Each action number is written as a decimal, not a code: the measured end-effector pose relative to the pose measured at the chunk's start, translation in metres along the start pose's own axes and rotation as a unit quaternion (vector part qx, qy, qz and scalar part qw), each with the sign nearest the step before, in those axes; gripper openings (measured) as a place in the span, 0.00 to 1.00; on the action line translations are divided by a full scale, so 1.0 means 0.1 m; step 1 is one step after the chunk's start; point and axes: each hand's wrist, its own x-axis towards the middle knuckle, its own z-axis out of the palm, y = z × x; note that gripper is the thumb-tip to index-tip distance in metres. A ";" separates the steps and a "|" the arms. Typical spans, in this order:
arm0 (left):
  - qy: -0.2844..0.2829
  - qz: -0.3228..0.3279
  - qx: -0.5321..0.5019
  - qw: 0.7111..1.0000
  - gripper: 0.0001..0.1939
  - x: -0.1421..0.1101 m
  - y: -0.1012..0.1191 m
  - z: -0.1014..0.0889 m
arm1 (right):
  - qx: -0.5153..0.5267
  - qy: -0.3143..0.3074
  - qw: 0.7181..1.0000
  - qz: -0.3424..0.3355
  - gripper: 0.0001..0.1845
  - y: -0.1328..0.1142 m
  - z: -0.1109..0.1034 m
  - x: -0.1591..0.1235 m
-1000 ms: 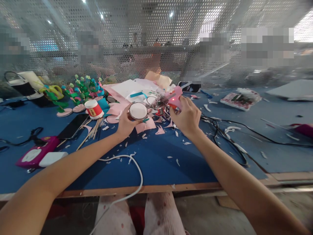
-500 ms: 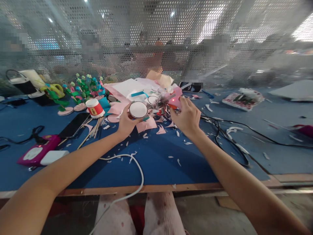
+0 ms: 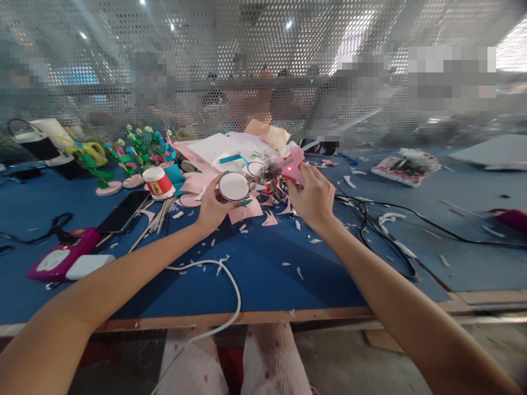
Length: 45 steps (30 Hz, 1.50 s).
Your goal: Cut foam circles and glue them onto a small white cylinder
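Observation:
My left hand (image 3: 212, 209) is closed round a small paper cup (image 3: 233, 186), tipped so its white round end faces me. My right hand (image 3: 313, 198) grips a pink glue gun (image 3: 293, 167) with a red light lit; its nozzle points left at the cup's rim. Both hands hover just above the blue table (image 3: 255, 269), over pink paper scraps (image 3: 251, 211).
A red-and-white cup (image 3: 157, 182), wooden sticks (image 3: 154, 222), a black phone (image 3: 123, 211), a magenta device (image 3: 61, 258) and green paper flowers (image 3: 135, 151) lie left. Black cables (image 3: 382, 230) run right. A white cable (image 3: 230, 285) crosses the near edge. Perforated metal screen behind.

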 end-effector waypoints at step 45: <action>-0.044 0.014 -0.008 0.999 0.49 -0.03 0.04 0.01 | -0.001 0.031 1.000 0.002 0.20 0.05 0.05 -0.01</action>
